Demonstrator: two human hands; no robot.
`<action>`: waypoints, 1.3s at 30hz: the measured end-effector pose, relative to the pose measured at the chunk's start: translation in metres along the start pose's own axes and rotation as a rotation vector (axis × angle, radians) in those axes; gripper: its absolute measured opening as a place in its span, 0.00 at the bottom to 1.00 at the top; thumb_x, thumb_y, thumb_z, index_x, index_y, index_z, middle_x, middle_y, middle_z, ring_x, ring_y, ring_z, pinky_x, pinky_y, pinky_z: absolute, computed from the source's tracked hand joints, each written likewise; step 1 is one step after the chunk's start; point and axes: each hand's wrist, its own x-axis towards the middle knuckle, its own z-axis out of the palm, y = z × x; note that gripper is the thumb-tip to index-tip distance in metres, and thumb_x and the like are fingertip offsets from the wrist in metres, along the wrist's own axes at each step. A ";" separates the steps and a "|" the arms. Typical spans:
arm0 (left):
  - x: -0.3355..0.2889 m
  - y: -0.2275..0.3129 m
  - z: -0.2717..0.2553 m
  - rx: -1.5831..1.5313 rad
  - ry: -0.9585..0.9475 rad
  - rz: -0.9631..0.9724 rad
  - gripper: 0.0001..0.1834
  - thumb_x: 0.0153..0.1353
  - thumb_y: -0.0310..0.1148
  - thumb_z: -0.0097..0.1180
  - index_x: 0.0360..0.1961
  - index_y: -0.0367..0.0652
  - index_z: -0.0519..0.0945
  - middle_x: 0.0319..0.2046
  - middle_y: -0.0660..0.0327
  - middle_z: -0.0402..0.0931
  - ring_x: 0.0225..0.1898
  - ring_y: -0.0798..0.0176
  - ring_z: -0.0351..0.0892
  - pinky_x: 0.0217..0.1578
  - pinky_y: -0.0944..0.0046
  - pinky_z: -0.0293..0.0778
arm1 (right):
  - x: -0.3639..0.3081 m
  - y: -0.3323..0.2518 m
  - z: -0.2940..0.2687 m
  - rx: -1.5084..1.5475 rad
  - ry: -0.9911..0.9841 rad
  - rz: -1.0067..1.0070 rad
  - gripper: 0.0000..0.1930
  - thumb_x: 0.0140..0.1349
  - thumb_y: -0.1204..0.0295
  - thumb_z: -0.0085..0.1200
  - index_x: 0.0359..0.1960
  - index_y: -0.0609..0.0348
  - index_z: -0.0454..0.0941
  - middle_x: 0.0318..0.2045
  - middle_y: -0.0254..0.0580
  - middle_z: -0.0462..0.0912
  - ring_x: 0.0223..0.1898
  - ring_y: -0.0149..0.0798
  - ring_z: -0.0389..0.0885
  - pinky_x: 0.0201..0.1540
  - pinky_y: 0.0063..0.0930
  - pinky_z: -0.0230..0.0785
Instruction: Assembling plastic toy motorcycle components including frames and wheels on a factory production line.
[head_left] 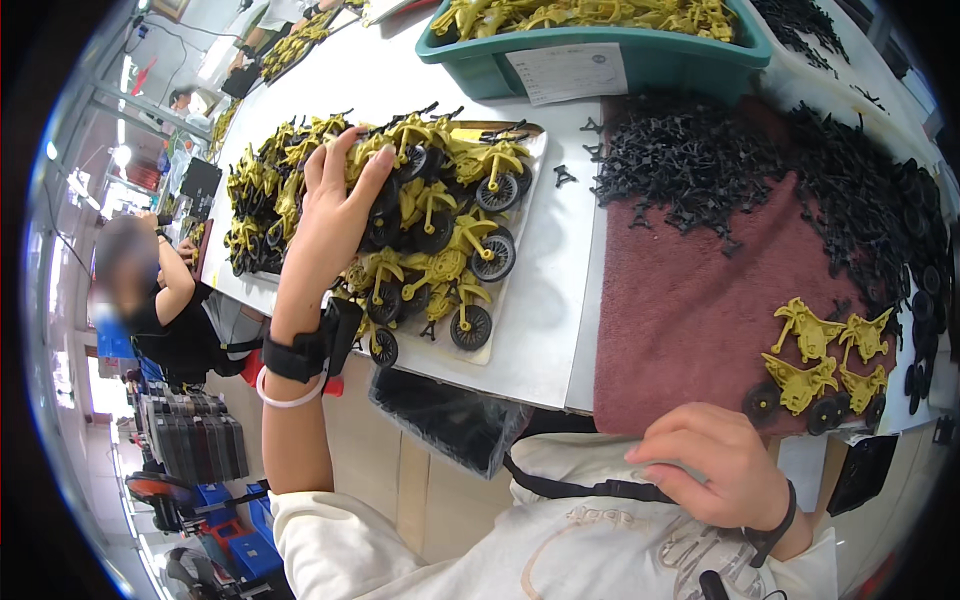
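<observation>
My left hand (338,200) reaches over a dense pile of yellow toy motorcycles (440,262) with black wheels, heaped on a pale tray (530,225). Its fingers are spread and rest against the toys; I see nothing gripped in them. Close to my body, my right hand (712,462) hangs in front of the shirt, fingers loosely bent and apart from the thumb, with nothing visible between them. Beyond it, on a reddish-brown cloth (670,330), lie several yellow motorcycle body parts (806,332) beside black wheels (762,402).
Small black plastic parts (690,160) are heaped on the cloth's far side. More black wheels (925,300) line the right edge. A green bin (600,75) full of yellow parts stands at the back. Another person (165,290) sits at the left. A dark plastic-wrapped package (440,410) is below the table edge.
</observation>
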 end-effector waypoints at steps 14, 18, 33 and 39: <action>-0.001 0.032 -0.047 0.095 -0.172 -0.079 0.38 0.69 0.61 0.41 0.68 0.43 0.62 0.66 0.43 0.57 0.67 0.43 0.60 0.65 0.55 0.58 | -0.010 0.006 -0.006 -0.031 0.056 -0.019 0.09 0.51 0.77 0.64 0.35 0.57 0.82 0.31 0.38 0.81 0.30 0.41 0.80 0.34 0.31 0.72; -0.007 0.048 -0.056 0.202 0.048 0.050 0.34 0.70 0.54 0.45 0.66 0.38 0.64 0.64 0.44 0.62 0.67 0.46 0.61 0.66 0.57 0.55 | -0.020 0.003 -0.020 -0.090 0.092 0.036 0.09 0.50 0.78 0.64 0.34 0.58 0.83 0.30 0.37 0.81 0.30 0.40 0.80 0.33 0.30 0.72; 0.018 0.227 0.055 -0.106 -0.653 0.865 0.20 0.61 0.38 0.59 0.52 0.41 0.75 0.48 0.55 0.76 0.47 0.52 0.77 0.49 0.57 0.73 | -0.078 -0.015 -0.135 -0.486 0.259 0.281 0.15 0.48 0.75 0.64 0.39 0.62 0.78 0.37 0.43 0.79 0.41 0.47 0.78 0.44 0.35 0.70; -0.008 0.273 0.098 -0.209 -0.761 1.047 0.19 0.60 0.38 0.60 0.48 0.38 0.74 0.41 0.52 0.75 0.44 0.50 0.78 0.46 0.56 0.74 | -0.105 -0.001 -0.144 -0.741 0.140 0.391 0.27 0.46 0.68 0.66 0.50 0.58 0.74 0.50 0.46 0.72 0.51 0.50 0.71 0.54 0.40 0.63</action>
